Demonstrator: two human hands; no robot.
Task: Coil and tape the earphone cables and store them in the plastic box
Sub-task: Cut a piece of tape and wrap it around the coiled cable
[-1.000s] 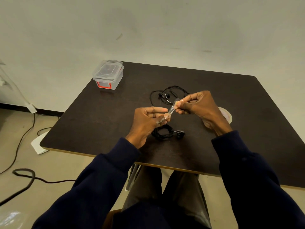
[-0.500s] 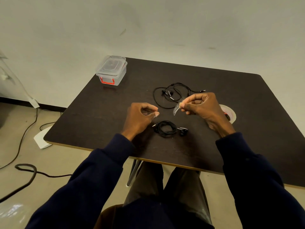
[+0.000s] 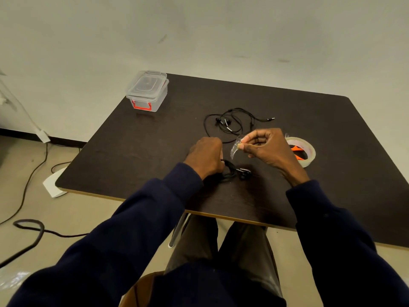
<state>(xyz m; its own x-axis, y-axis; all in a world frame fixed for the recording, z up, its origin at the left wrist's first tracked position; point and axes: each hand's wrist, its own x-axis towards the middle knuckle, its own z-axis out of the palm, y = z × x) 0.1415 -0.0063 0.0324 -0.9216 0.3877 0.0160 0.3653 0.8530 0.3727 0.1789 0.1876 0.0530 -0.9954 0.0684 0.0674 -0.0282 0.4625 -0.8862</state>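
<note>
from my end of the feed i see the left hand (image 3: 207, 156) knuckles-up on the dark table (image 3: 132, 151), its fingers curled under and out of my sight. it covers the left edge of the coiled earphones (image 3: 232, 171), which lie near the front edge of the table with the earbuds poking out on the coil's right side. whether those fingers actually grip the coil or only rest against it i cannot tell, since the back of the hand hides the contact. the right hand (image 3: 267, 149) hovers above the table just right of the left one, thumb and forefinger pinching the top of a short strip of tape (image 3: 234, 149) (clear, crinkled, hanging down from the fingertips), the other fingers curled in loosely. the strip hangs apart from the coil, above and slightly behind it. beyond both hands, toward the middle of the table, the loose earphones (image 3: 230, 124) sprawl in untidy loops with the plug pointing right. the roll of tape (image 3: 309, 149) lies flat just to the right of the right hand, partly hidden by it, with an orange thing (image 3: 296, 149) showing inside its ring — i cannot make out what it is. the plastic box (image 3: 147, 91) stands at the far left corner of the table, well apart from everything else — clear walls, lid on, a red clasp on the near side. both arms are in dark blue sleeves.
</note>
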